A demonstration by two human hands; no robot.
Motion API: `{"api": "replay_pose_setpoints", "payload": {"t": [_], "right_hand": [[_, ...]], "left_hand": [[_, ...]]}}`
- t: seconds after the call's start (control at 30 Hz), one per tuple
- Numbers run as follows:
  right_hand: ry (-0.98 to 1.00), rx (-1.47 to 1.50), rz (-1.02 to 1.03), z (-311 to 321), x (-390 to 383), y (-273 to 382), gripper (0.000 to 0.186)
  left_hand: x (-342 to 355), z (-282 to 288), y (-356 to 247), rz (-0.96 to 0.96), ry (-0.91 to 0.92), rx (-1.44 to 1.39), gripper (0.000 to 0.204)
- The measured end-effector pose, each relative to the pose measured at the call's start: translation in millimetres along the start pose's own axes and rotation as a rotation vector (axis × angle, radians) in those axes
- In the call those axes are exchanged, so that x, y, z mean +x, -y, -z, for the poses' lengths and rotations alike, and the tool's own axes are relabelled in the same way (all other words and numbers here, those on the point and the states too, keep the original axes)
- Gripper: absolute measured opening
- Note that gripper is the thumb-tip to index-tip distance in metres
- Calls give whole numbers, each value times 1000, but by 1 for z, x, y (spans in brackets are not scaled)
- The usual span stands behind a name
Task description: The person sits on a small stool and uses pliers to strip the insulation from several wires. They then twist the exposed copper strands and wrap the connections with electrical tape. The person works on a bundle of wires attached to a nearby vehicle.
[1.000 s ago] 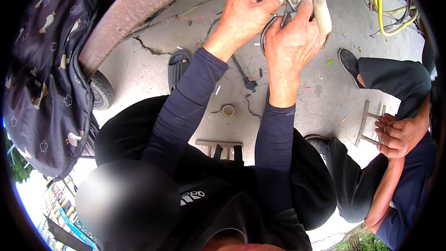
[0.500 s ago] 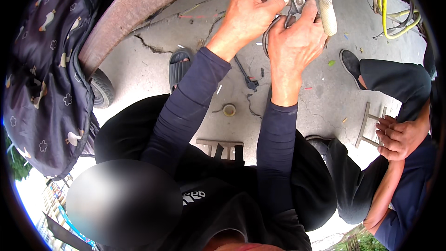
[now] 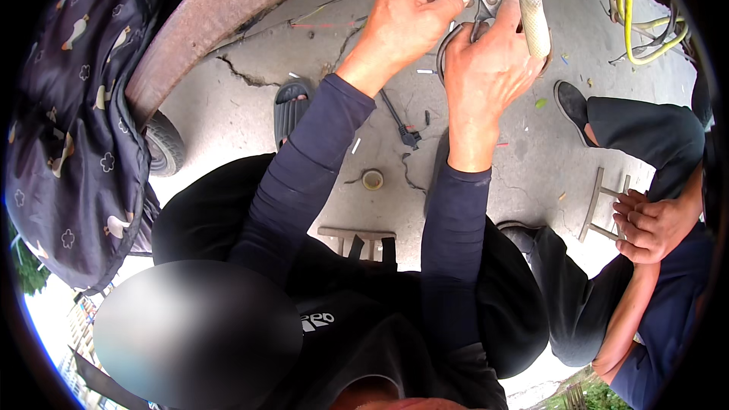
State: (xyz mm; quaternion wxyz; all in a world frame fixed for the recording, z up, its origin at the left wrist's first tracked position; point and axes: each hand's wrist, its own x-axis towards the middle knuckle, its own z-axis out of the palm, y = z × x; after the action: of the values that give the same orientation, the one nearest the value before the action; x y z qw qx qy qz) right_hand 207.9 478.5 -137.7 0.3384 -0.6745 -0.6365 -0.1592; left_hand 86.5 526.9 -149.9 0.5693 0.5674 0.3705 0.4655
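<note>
At the top centre my right hand (image 3: 490, 76) grips a pair of scissors (image 3: 492, 0). Their silver blades point away from me and stand apart; one dark handle loop shows at the left of the hand. Close beside the blades, my left hand (image 3: 410, 19) is closed, thumb against bent fingers. Whatever it pinches is hidden behind the fingers and too small to make out. A pale, scaly-textured tube (image 3: 534, 15) hangs down just right of the scissors, over the edge of my right hand.
A rusty curved metal bar (image 3: 205, 19) arches across the upper left beside a dark patterned cloth (image 3: 76, 129). On the cracked concrete lie a tape roll (image 3: 373, 179) and a black tool-like piece (image 3: 402, 123). Yellow cable (image 3: 629, 23) hangs upper right. Another person's hands (image 3: 653, 220) rest at right.
My right hand has shifted slightly to the right, and the scissors' handles and blades have spread a little wider. My left hand stays almost in place.
</note>
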Motion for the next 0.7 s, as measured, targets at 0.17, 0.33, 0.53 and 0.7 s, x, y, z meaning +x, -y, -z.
{"api": "replay_pose_setpoints", "payload": {"t": [0.17, 0.33, 0.53, 0.7], "right_hand": [[55, 14, -51, -1, -2, 4, 62], [76, 35, -104, -6, -5, 8, 62], [102, 32, -181, -9, -8, 15, 61], [-39, -39, -10, -11, 1, 7, 60]], "left_hand": [[-8, -12, 3, -125, -212, 105, 25], [-6, -7, -8, 20, -84, -34, 21], [-7, -5, -13, 67, -72, -43, 22], [-4, -4, -7, 7, -56, -29, 22]]}}
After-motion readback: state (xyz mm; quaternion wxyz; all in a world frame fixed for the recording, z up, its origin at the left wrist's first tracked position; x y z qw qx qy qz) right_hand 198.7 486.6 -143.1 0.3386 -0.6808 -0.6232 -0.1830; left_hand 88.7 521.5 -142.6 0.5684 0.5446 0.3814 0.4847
